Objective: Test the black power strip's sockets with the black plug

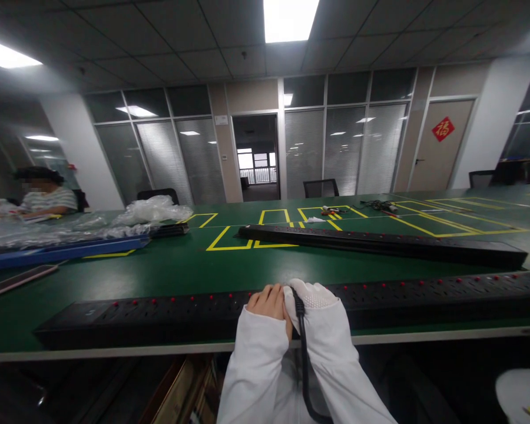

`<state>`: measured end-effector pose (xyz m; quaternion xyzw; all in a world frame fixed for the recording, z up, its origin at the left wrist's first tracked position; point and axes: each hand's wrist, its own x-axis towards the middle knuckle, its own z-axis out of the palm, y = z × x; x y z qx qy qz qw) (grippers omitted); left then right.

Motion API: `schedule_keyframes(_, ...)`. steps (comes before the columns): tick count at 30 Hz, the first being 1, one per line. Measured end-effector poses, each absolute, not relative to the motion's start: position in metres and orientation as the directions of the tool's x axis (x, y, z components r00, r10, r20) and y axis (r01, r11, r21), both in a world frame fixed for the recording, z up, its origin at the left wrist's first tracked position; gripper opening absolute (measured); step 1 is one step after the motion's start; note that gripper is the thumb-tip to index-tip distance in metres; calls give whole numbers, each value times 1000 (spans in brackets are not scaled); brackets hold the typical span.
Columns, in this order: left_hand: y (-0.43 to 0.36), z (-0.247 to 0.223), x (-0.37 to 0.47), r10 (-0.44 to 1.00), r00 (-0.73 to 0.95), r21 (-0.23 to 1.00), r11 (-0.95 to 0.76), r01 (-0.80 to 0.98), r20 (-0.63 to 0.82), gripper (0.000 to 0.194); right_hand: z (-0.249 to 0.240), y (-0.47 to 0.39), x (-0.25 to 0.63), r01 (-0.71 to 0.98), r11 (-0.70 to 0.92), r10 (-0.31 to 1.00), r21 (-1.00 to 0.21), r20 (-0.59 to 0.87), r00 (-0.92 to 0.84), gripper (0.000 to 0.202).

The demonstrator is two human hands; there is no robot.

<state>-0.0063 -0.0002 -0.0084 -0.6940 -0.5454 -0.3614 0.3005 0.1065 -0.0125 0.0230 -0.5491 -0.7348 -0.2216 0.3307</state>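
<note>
A long black power strip (132,315) with red indicators lies along the near edge of the table. Over its middle my bare left hand (268,301) is closed, fingers bent and pressed together, against my right hand; what it grips, if anything, is hidden. My right hand (315,295), in a white dotted glove, is closed around the end of a black cable (304,359), which hangs down between my sleeves. Behind them a second black power strip (380,242) rests at a slant.
Yellow tape outlines (229,238) mark the green table (194,271). Clear plastic wrapping (150,211) lies at the left by a blue long piece (66,250) and a phone-like slab (20,282). Small tools and cables (377,206) sit farther back. Two people are seated far left.
</note>
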Motion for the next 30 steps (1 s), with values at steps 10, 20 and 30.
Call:
schedule_keyframes(10,-1,-10,-8,551,154,-33,-223,974,820,33,26,-9,110,945,326,652,-33,732,-199,35)
schedule_keyframes(20,0,-9,-7,535,151,-42,-210,977,831,32,39,-7,114,927,374,644,-33,728,-234,31)
schedule_keyframes(30,0,-10,-8,549,161,-46,-217,975,820,33,22,-13,110,951,308,644,-33,743,-183,32)
